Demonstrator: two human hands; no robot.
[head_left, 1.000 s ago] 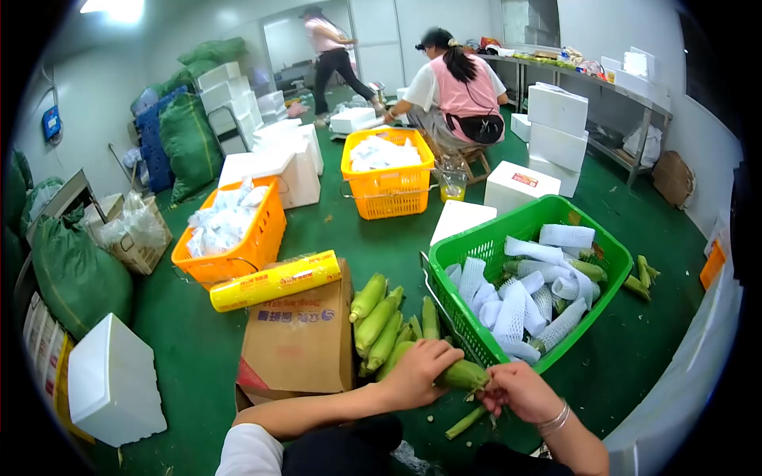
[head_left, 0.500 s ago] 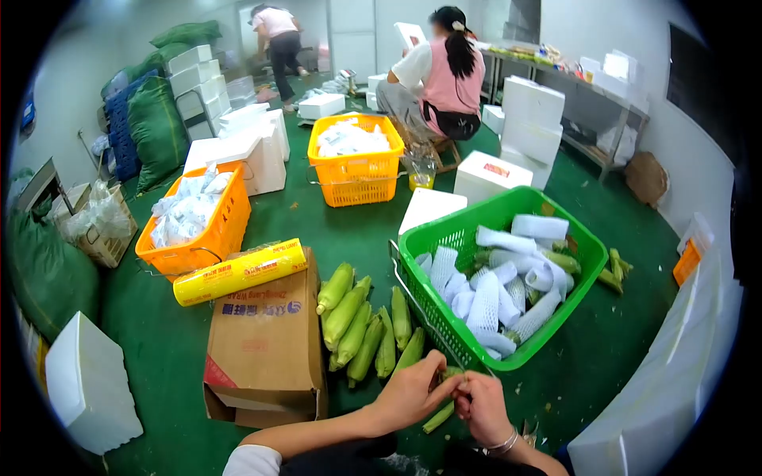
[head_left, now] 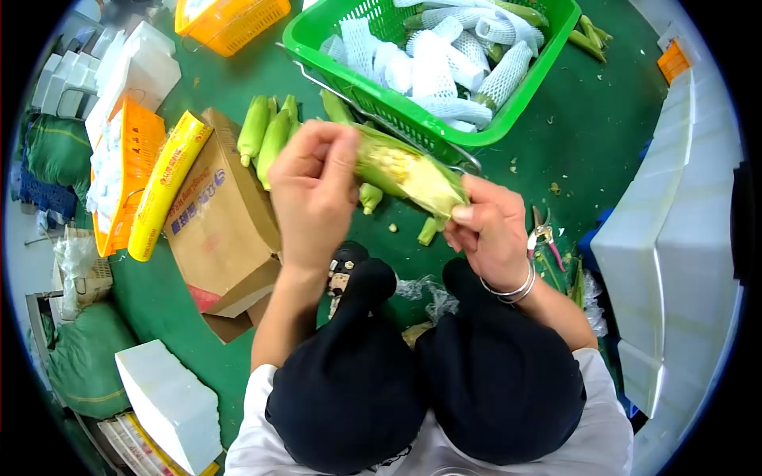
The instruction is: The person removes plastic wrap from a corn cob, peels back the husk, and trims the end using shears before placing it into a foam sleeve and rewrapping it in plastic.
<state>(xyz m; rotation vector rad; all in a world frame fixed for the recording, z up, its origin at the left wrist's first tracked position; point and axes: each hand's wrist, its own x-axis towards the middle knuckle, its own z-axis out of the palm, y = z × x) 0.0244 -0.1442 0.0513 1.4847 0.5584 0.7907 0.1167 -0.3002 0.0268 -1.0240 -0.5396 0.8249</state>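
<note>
An ear of corn is held up above the floor, its green husk parted so that pale yellow kernels show. My right hand grips its right end between thumb and fingers. At the other end, my left hand is closed in a pinch at the husk; the exact contact is partly hidden. Several unopened ears of corn lie on the floor beyond my left hand. Just past the held ear stands a green basket with corn in white foam net sleeves.
On the left are a cardboard box, a yellow roll of wrap and an orange basket. Pruning shears lie right of my right hand. White foam boxes line the right side. More ears lie beyond the green basket.
My view has tipped downward. Both hands have come up and apart, and the ear of corn now shows between them with its kernels exposed.
</note>
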